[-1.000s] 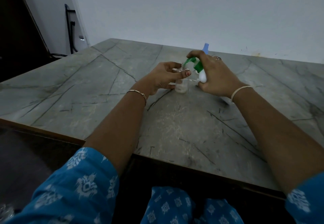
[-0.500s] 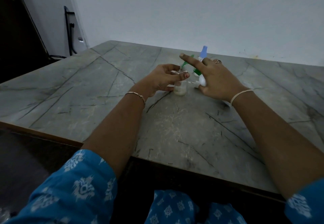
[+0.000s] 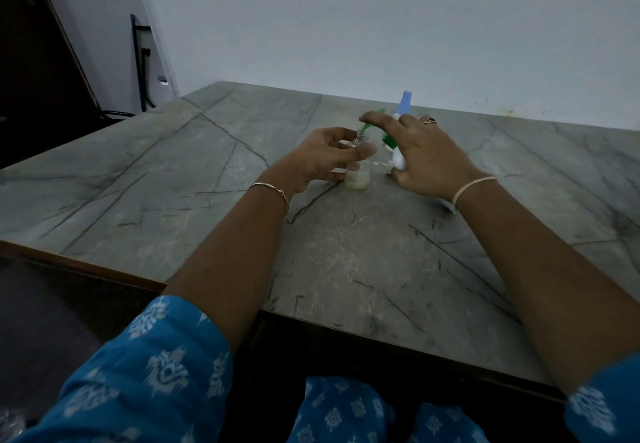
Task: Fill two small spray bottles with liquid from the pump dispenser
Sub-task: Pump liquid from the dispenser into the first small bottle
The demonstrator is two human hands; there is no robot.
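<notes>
A small clear spray bottle (image 3: 358,175) stands uncapped on the marble table (image 3: 173,182), with pale liquid in its bottom. My left hand (image 3: 322,160) grips it round the upper body, thumb across the front. Right beside it stands the white pump dispenser (image 3: 398,160) with a green pump head (image 3: 370,123), whose spout sits over the small bottle's neck. My right hand (image 3: 426,156) curls round the dispenser, and its forefinger lies along the top of the green pump head. A second bottle with a blue cap (image 3: 404,103) stands just behind my right hand, mostly hidden.
A small white piece (image 3: 381,164) lies on the table between the two bottles. The wall runs along the table's far edge. A dark metal frame (image 3: 140,61) leans against the wall at the far left. The table's wooden front edge (image 3: 79,266) is close to my lap.
My right forefinger, lifted half a second ago, has come back down onto the green pump head. My left hand has stayed on the small bottle.
</notes>
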